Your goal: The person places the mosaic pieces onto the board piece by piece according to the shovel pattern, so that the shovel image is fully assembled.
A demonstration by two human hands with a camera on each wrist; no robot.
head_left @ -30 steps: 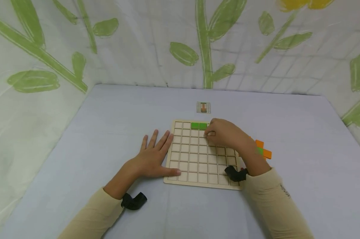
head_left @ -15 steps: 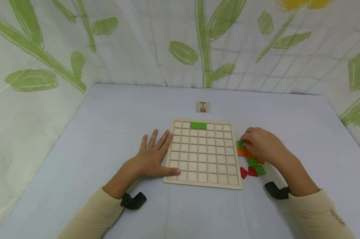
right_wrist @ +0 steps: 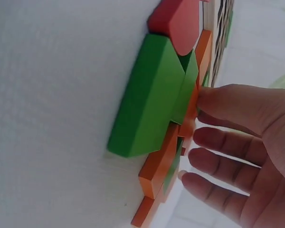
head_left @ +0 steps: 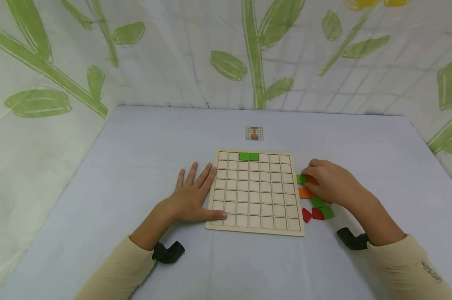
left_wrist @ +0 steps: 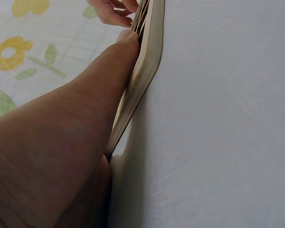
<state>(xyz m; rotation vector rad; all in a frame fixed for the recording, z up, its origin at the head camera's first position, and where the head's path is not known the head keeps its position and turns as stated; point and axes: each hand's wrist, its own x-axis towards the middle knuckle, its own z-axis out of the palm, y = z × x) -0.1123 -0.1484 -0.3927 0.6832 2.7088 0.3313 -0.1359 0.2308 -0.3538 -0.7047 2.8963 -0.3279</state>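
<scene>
A pale wooden grid board (head_left: 255,231) lies on the table, with two green square tiles (head_left: 248,156) side by side in its top row. Flat at its left side rests my left hand (head_left: 190,200), fingers spread, the thumb over the lower left corner of the board. My right hand (head_left: 332,181) is over the loose tiles just right of the board, thumb and index finger down among them. An orange tile (right_wrist: 192,109) shows at the thumb tip in the right wrist view; I cannot tell whether it is pinched. Part of the pile is hidden under this hand.
Beside the board's lower right edge lie red pieces (head_left: 306,215) and green tiles (head_left: 326,212). Behind the board is a small picture card (head_left: 254,133) with a grid pattern. White curtains with painted green leaves (head_left: 229,66) stand around the table.
My right hand left the upper part of the board for the tiles at the right, then stayed there with slight finger movement. The left hand has kept its place.
</scene>
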